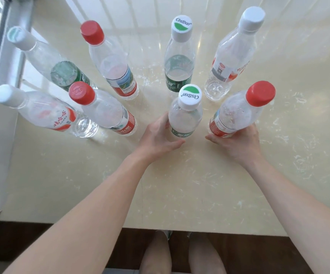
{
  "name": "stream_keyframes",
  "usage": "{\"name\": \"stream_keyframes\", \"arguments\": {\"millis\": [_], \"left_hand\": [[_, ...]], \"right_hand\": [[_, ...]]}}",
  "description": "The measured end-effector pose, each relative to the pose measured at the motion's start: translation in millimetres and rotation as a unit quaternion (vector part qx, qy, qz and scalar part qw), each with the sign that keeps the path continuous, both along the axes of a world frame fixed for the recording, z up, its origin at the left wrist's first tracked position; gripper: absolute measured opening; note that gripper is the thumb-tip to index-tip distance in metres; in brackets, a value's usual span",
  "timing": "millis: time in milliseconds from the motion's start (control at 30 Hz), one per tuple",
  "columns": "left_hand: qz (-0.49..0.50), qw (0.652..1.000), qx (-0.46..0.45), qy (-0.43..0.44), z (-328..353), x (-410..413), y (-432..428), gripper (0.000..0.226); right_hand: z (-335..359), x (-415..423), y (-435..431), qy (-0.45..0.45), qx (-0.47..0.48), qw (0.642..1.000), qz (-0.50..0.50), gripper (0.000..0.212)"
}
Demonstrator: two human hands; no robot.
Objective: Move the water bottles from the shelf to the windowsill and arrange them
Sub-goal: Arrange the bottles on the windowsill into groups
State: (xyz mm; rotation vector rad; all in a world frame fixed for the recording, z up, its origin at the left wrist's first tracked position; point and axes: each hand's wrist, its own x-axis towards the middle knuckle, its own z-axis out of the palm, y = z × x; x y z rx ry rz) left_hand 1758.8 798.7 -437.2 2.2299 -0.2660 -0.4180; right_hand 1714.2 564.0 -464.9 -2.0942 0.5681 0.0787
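Cream windowsill [180,184], six bottles crowding behind; left hand [156,138] grasps green-label bottle [185,117], right hand [237,143] red-capped bottle [237,115]

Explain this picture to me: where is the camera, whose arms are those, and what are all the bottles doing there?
There is no machine here. The camera sits on a person's head and looks forward and down, so the two bare arms are that person's own, with their legs at the bottom edge. The pale glossy surface is a windowsill, with a window frame at the top left. Eight water bottles stand on it in two rows of four. The left hand has its grip around the near green-label bottle. The right hand holds the near red-cap bottle. The wide lens makes the bottles seem to lean outward.
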Motion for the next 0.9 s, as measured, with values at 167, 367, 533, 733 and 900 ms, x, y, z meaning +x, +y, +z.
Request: {"name": "stream_keyframes", "arguments": {"millis": [167,367,533,733,900], "left_hand": [[-0.010,1.000,-0.020,0.021,-5,-5,7,0.081],[0.042,0.999,0.007,0.032,37,-78,66,0.084],[0.079,0.987,0.139,-0.016,78,-125,167,0.062],[0.143,0.974,0.163,-0.063,112,-96,249,0.061],[0.146,0.979,0.063,-0.125,126,-25,260,0.074]], "right_hand": [[0,-7,3,-0.012,-0.007,1.000,-0.011,0.085],[40,-82,10,0.009,-0.076,0.994,-0.074,0.093],[90,-141,65,-0.021,-0.135,0.989,0.048,0.053],[129,-96,165,-0.098,-0.100,0.976,0.169,0.050],[141,-14,209,-0.094,-0.077,0.981,0.151,0.078]]}}
